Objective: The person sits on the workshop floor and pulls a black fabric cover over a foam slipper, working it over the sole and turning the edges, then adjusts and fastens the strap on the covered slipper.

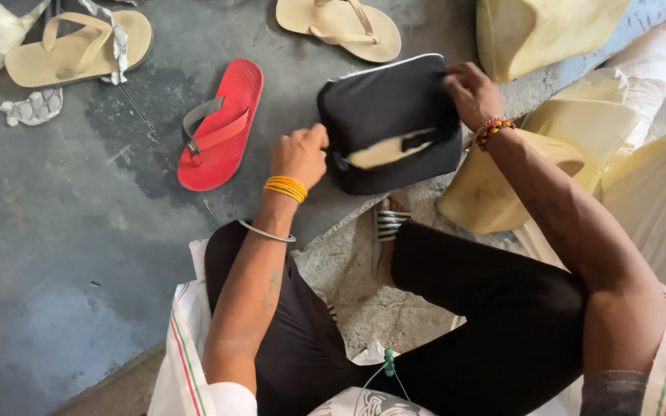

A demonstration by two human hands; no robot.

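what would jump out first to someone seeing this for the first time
Probably the black pouch at top centre, held between the left hand at its left edge and the right hand at its upper right corner. Next, the red sandal lying on the grey floor just left of the hands, brighter than the tan sandals near the top edge.

black fabric pouch (387,108), upright, cream-lined slit
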